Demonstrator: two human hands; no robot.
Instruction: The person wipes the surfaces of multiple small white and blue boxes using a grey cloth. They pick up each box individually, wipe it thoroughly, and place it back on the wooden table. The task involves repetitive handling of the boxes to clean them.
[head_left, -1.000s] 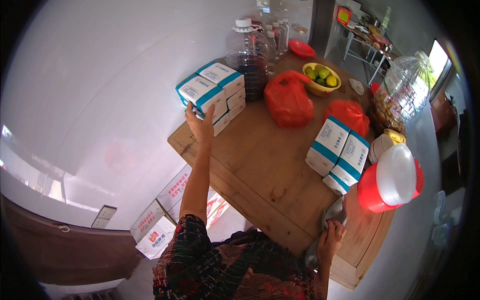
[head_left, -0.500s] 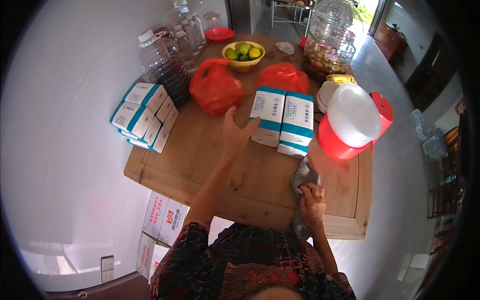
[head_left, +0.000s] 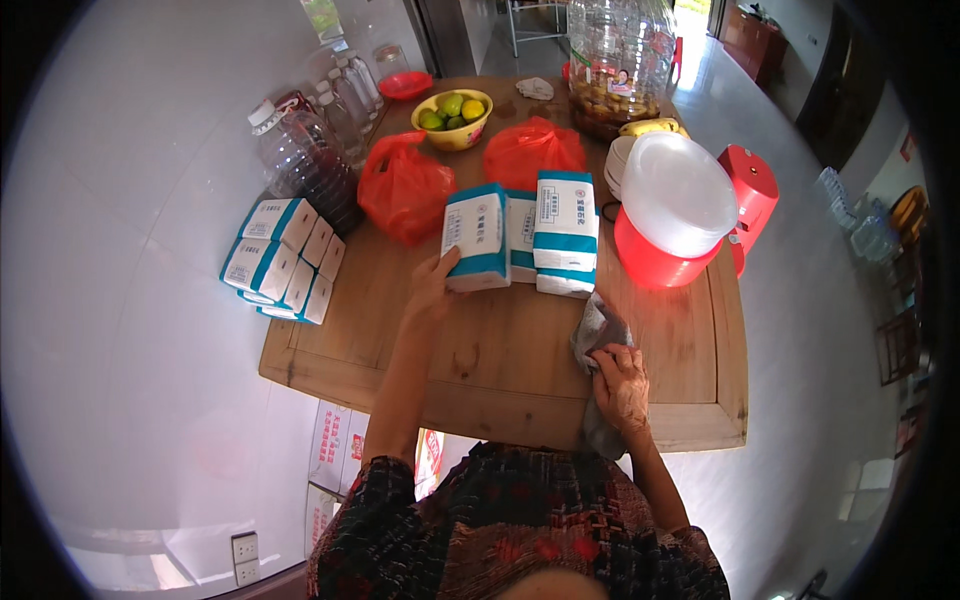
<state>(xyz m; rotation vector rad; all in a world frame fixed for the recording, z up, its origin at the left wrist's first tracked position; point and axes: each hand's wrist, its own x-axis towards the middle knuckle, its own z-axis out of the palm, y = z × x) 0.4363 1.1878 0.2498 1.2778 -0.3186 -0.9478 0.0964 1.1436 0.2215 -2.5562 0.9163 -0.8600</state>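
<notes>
White-and-teal box (head_left: 475,238), long axis pointing away, gripped by left hand (head_left: 433,290); right hand (head_left: 620,385) clutches grey cloth (head_left: 597,330).

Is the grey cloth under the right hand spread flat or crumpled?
Crumpled. The grey cloth lies bunched in folds on the wooden table, the right hand pressing on it, one end hanging over the near edge.

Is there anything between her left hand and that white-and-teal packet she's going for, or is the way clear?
Nothing visible stands between them. The left hand is already on the leftmost white-and-teal packet, fingers against its lower left edge. More packets sit close on its right, and a red plastic bag lies just behind it on the left.
</notes>
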